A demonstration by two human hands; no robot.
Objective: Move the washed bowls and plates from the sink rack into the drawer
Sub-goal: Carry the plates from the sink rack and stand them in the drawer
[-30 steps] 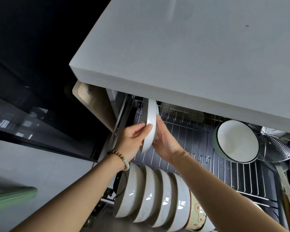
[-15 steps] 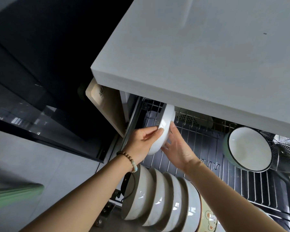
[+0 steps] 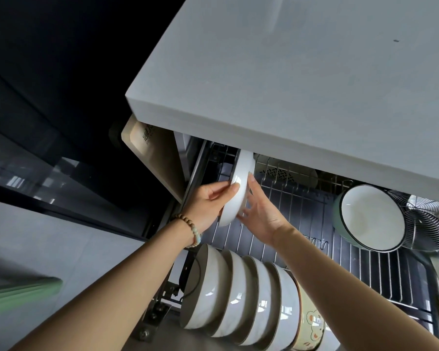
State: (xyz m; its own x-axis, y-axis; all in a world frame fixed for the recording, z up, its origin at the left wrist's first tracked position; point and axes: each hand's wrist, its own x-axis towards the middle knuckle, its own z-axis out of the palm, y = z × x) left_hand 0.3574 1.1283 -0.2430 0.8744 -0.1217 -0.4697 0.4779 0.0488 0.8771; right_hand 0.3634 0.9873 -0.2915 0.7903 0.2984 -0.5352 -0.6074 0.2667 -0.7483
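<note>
**One plate [image 3: 238, 188] on edge, tight under the counter [image 3: 289, 97]**

The plate stands nearly upright at the back left of the open drawer [image 3: 302, 224], its top rim tucked beneath the counter's front edge. The left hand [image 3: 208, 206] grasps it, thumb along the near rim and fingers round the left face. The right hand [image 3: 261, 214] is not clenched: straight fingers press the right face and steady the lower rim. Whether that rim sits between the wires I cannot tell; the hands hide it.

The main risk is letting go too soon. Unseated, the plate would probably fall flat to the right onto bare wire, or slide forward toward the row of bowls [image 3: 238, 295] racked on edge at the drawer's front, and china striking china chips. A small lift to reseat it could knock the top rim on the counter. A washed glaze may be slick, so a loosened grasp could slip. The green bowl [image 3: 370, 216] stands well apart, out of harm's way.
</note>
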